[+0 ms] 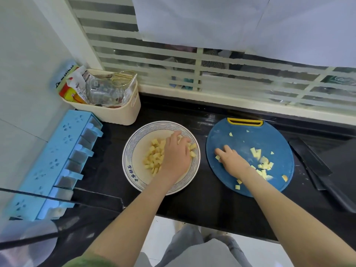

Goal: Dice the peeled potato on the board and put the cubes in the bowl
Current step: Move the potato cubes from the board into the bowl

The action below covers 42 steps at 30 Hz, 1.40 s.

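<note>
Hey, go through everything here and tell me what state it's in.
bowl: partly filled with potato cubes
board: loose cubes scattered on it
left hand: open, over the bowl
right hand: on the board, grip unclear
knife: lying on the counter, unheld
basket: full of packets

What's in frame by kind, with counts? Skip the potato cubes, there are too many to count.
bowl: 1
cutting board: 1
basket: 1
blue rack: 1
hands: 2 (left hand over the bowl, right hand on the cutting board)
Total: 6
</note>
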Each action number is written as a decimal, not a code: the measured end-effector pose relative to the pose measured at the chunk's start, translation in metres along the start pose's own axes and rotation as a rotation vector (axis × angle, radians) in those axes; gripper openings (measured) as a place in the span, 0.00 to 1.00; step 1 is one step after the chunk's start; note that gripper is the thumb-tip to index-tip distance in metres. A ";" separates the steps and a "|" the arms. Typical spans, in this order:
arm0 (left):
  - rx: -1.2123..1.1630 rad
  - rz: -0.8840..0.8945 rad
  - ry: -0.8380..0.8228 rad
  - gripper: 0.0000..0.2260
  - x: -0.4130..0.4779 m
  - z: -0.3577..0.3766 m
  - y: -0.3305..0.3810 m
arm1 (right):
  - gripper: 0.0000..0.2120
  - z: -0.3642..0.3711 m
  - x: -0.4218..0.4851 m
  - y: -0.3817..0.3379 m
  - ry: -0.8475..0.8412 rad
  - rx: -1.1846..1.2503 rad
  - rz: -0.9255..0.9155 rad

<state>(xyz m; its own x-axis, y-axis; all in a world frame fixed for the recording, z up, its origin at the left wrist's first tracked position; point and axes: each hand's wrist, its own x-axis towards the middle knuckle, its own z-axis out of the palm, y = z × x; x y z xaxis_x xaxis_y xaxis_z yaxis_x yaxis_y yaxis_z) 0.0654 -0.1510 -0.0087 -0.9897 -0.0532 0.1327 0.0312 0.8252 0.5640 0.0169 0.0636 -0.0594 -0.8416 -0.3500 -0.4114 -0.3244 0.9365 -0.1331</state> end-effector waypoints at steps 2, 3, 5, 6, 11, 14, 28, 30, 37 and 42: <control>-0.007 0.003 0.010 0.09 0.000 0.001 0.001 | 0.14 -0.002 0.000 0.004 0.016 0.069 0.013; -0.011 0.003 0.016 0.09 0.000 0.001 0.001 | 0.12 -0.004 -0.001 0.006 0.037 0.137 0.035; -0.015 0.001 0.024 0.09 0.000 0.001 0.002 | 0.10 -0.007 -0.004 0.006 0.074 0.250 0.068; -0.016 0.003 0.028 0.09 0.000 0.000 0.002 | 0.09 -0.007 -0.005 0.006 0.084 0.283 0.078; -0.019 -0.006 0.039 0.09 -0.003 -0.002 -0.003 | 0.09 -0.008 -0.006 -0.002 0.075 0.312 0.121; -0.010 -0.015 0.035 0.08 -0.009 -0.002 -0.006 | 0.09 -0.011 -0.005 -0.001 0.071 0.332 0.148; -0.004 -0.050 0.056 0.08 -0.011 -0.006 -0.013 | 0.13 -0.008 0.001 -0.007 0.066 0.278 0.136; -0.005 -0.059 0.056 0.09 -0.010 -0.007 -0.014 | 0.11 -0.014 -0.001 -0.014 0.183 0.431 0.207; -0.040 -0.150 0.103 0.11 -0.003 -0.012 -0.017 | 0.09 -0.063 -0.005 -0.079 0.401 0.658 -0.134; -0.039 -0.157 0.100 0.12 0.000 -0.011 -0.015 | 0.12 -0.058 -0.002 -0.081 0.396 0.685 -0.127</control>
<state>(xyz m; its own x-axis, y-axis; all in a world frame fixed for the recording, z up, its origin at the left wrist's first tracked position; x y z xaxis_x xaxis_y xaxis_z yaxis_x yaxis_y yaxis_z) 0.0662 -0.1693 -0.0083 -0.9642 -0.2369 0.1194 -0.1155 0.7799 0.6152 0.0201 -0.0122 0.0043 -0.9484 -0.3162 -0.0222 -0.1992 0.6491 -0.7342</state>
